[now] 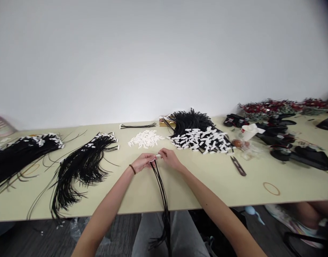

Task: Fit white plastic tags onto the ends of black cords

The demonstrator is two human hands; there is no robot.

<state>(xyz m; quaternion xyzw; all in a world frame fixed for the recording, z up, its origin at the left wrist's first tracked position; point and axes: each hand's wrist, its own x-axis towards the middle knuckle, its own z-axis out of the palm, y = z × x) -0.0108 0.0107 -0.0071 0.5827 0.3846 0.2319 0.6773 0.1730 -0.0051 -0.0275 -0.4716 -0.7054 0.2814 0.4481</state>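
My left hand (145, 162), with a brown band at its wrist, pinches the white end of a bundle of black cords (162, 187). The cords hang down over the table edge to my lap. Close beside it, the fingers of my right hand (169, 158) are closed on a small white plastic piece (159, 155) at that same end. Whether the two white parts are joined I cannot tell. Just beyond my hands lies a pile of loose white pieces (145, 138). A heap of black cords with white ends (203, 139) is behind my right hand.
More black cord bundles (81, 171) spread over the left of the table (137, 200). At right are thread snips (238, 166), a rubber band (271, 188), a white paper cup (248, 132), black items (308, 157) and red decorations (271, 107). Another person's leg (303, 216) shows below the edge.
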